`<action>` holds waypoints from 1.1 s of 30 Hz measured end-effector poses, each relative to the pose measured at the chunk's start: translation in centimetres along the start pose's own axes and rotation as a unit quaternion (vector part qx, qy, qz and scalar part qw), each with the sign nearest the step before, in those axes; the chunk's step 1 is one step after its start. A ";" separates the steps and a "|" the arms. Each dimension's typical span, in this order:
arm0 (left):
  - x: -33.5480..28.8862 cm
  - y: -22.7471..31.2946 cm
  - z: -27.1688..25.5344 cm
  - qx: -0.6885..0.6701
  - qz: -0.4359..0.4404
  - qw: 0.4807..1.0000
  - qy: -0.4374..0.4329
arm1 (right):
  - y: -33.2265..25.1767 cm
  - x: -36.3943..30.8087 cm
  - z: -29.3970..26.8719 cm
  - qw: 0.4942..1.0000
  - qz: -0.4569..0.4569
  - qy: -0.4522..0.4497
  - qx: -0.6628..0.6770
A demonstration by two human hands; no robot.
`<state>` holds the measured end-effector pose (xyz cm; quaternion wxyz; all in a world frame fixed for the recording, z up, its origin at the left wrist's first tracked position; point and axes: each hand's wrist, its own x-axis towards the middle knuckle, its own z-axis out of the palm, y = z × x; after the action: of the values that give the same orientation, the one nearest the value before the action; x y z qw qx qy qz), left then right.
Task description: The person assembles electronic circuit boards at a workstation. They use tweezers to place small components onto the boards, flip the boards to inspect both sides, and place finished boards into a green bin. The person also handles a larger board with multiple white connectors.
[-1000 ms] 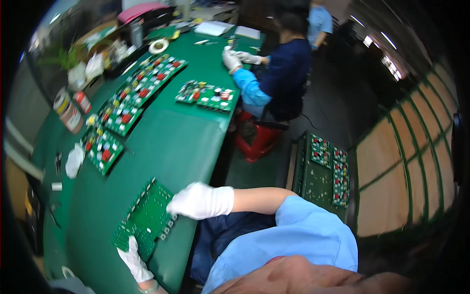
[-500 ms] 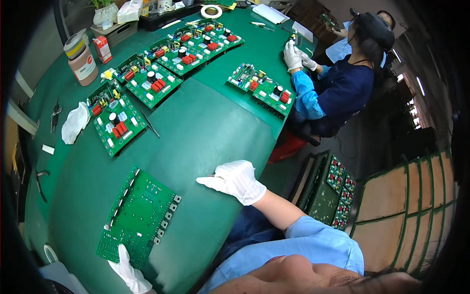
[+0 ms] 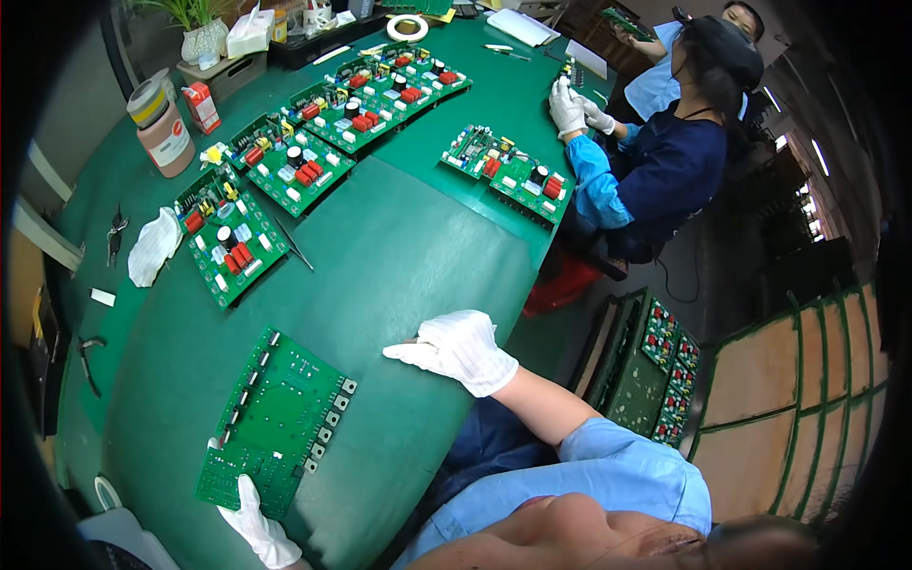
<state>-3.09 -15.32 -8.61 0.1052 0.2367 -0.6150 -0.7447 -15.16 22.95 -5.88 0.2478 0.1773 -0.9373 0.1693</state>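
Gripping a green circuit board (image 3: 290, 404) at its near-left corner, the left hand (image 3: 258, 534) has its gloved thumb pressed flat on the face, and a fingertip peeks out at the left edge. The soldered side is up, over the near part of the green work surface (image 3: 399, 237); whether the board touches that surface, we can't tell.

Over to the right hand (image 3: 463, 351): well apart from the board, one finger stretched out toward it, the others folded in. Is anything pinched in there? Can't tell from this angle.

Handling well here, I'd say, means a light hold at the corner, thumb off the soldered joints where possible, and no pressure on the metal-tabbed parts (image 3: 328, 423) lining the right edge; those legs look easy to bend. A second hold on the far edge would probably curb any twisting. Watch the space, too: the nearest upright-parts board (image 3: 228, 247) sits just beyond, a thin dark tool (image 3: 296, 245) at its side, so low, unhurried movements seem wise.
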 end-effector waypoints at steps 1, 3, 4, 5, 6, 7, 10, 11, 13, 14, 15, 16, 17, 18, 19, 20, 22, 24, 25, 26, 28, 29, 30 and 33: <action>0.1 0.1 0.0 0.020 0.014 1.000 -0.014 | 0.0 -0.1 -0.1 1.000 0.003 -0.010 -0.008; 0.2 0.4 0.3 0.059 0.044 0.996 -0.042 | 0.0 -0.2 -0.2 1.000 0.010 -0.021 -0.010; -0.1 1.6 1.4 0.054 0.060 0.995 -0.059 | -0.1 -0.3 -0.2 1.000 0.013 -0.023 -0.002; -0.5 2.7 2.5 0.048 0.077 0.993 -0.077 | -0.1 -0.3 -0.2 1.000 0.016 -0.025 0.005; -0.8 3.6 3.2 0.043 0.092 0.990 -0.095 | -0.1 -0.4 -0.2 1.000 0.014 -0.025 0.002; -0.6 3.5 3.2 0.070 0.118 0.986 -0.094 | 0.0 -0.5 -0.2 1.000 0.012 -0.025 -0.001; -0.5 3.1 3.2 0.122 0.199 0.968 -0.087 | -0.1 -0.4 -0.3 1.000 0.000 0.000 0.008; -0.7 3.0 3.4 0.125 0.209 0.967 -0.074 | -0.2 -0.3 -0.4 1.000 -0.006 0.013 0.014; -1.4 4.0 4.1 0.110 0.164 0.975 -0.099 | -0.1 -0.6 -0.2 1.000 -0.007 0.020 0.016; -1.6 4.4 4.3 0.102 0.142 0.978 -0.111 | 0.0 -0.7 -0.1 1.000 -0.008 0.024 0.017; -1.2 4.1 4.0 0.119 0.147 0.976 -0.105 | 0.1 -0.8 0.0 1.000 -0.012 0.026 0.012; -1.2 3.9 3.8 0.112 0.149 0.977 -0.105 | 0.1 -0.8 0.1 0.999 -0.016 0.029 0.008; -1.2 3.7 3.6 0.106 0.150 0.977 -0.106 | 0.1 -0.8 0.1 0.999 -0.019 0.032 0.003; -1.3 3.8 3.7 0.100 0.152 0.978 -0.106 | 0.0 -0.8 0.2 1.000 -0.017 0.022 -0.004; -1.5 4.1 3.7 0.104 0.158 0.976 -0.106 | -0.1 -0.8 0.3 1.000 -0.015 0.011 -0.012; -1.3 4.1 3.5 0.107 0.159 0.976 -0.105 | -0.1 -0.7 0.3 1.000 -0.013 0.001 -0.018; -0.9 3.5 3.0 0.112 0.156 0.975 -0.108 | -0.2 -0.7 0.0 1.000 -0.003 0.000 -0.017; -0.9 3.0 3.0 0.109 0.174 0.972 -0.112 | -0.1 -0.8 -0.1 1.000 0.004 -0.003 -0.015; -0.9 3.0 3.0 0.108 0.178 0.971 -0.114 | -0.1 -0.9 0.0 1.000 0.006 -0.006 -0.014; -0.9 3.0 3.0 0.108 0.183 0.970 -0.116 | 0.0 -1.0 0.0 1.000 0.008 -0.009 -0.014; -1.2 3.2 3.4 0.093 0.174 0.974 -0.114 | -0.3 -0.8 -0.1 0.999 0.023 -0.031 -0.007; -1.3 3.3 3.4 0.086 0.170 0.975 -0.113 | -0.3 -0.8 -0.1 0.999 0.030 -0.042 -0.004; -1.3 3.3 3.3 0.092 0.170 0.974 -0.116 | -0.3 -0.7 -0.2 0.998 0.032 -0.060 -0.010; -1.3 3.3 3.0 0.112 0.182 0.969 -0.121 | -0.1 -0.7 -0.2 0.995 0.034 -0.087 -0.019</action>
<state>-3.84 -12.86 -4.75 0.1365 0.0399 -0.7356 -0.6623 -14.44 23.12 -6.11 0.1627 0.1545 -0.9638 0.1442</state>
